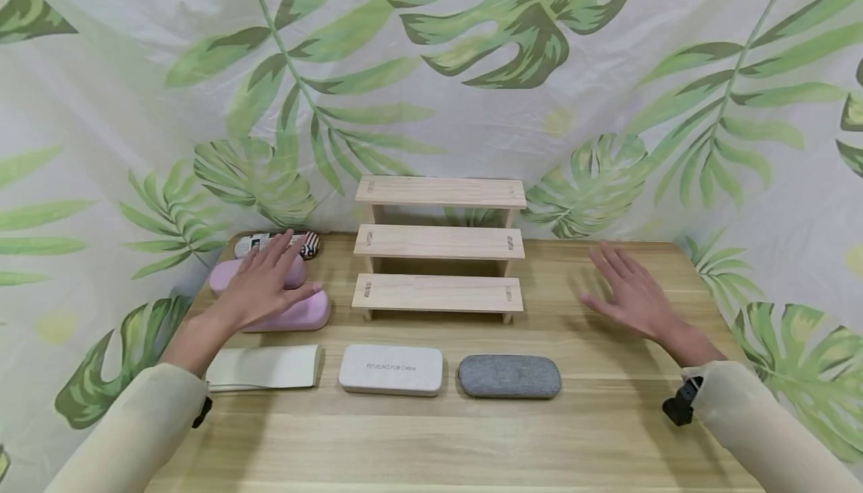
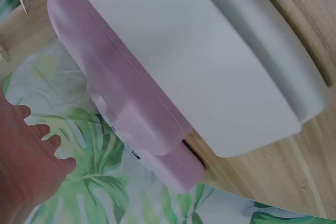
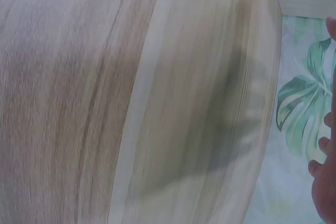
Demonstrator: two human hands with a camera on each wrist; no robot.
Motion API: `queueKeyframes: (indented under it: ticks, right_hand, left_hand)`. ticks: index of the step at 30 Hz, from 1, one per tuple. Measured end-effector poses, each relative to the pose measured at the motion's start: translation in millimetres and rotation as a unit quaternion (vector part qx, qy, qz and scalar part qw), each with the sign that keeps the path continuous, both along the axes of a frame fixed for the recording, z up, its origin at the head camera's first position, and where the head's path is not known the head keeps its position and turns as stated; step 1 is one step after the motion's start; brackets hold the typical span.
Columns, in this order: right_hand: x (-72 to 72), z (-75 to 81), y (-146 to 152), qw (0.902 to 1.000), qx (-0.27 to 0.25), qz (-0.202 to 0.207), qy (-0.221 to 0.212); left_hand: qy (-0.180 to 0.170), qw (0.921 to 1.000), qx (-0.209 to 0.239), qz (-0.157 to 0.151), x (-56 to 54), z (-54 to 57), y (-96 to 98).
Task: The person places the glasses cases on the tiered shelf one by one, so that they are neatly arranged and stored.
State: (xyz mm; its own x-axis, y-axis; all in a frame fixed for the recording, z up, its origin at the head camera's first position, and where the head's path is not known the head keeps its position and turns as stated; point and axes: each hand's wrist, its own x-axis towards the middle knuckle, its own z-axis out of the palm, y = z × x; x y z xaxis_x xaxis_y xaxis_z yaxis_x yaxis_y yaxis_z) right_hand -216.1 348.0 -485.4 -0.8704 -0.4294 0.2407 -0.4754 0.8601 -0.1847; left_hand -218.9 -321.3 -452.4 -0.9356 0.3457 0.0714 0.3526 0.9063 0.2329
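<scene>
My left hand (image 1: 266, 287) hovers with spread fingers over two pink glasses cases at the table's left; the nearer pink case (image 1: 306, 312) shows past the thumb, and the farther pink case (image 1: 225, 274) is partly hidden. In the left wrist view a white glasses case (image 2: 210, 61) fills the middle, with a pink case (image 2: 121, 72) beside it. My right hand (image 1: 634, 294) is held over the table's right side, fingers extended and holding nothing; its shadow falls on the wood. A white flap-style case (image 1: 270, 367) lies below the left hand, partly covered by the sleeve.
A three-step wooden rack (image 1: 438, 294) stands at the back centre. In front of it lie a light case with printed lettering (image 1: 391, 369) and a grey fabric case (image 1: 509, 377). A patterned case (image 1: 310, 244) sits at the back left. Leaf-printed cloth hangs behind the table (image 1: 445, 440).
</scene>
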Motion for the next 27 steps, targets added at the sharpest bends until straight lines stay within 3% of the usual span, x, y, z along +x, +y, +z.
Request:
queueKeyframes:
  ticks: [12,21,27]
  right_hand:
    - [1.1,-2.8,-18,0.9984,-0.022,0.049,0.020]
    - [7.7,-3.8,-31,0.9949,-0.078,0.061,-0.022]
    - [10.2,-6.1,-43,0.9864,-0.133,0.084,-0.047]
  left_hand:
    - [0.044,0.9980,0.012,-0.043,8.3,9.7,26.1]
    - [0.086,0.9924,0.010,-0.087,17.4,18.9,50.0]
    - [0.105,0.9876,0.025,-0.115,25.3,20.9,67.0]
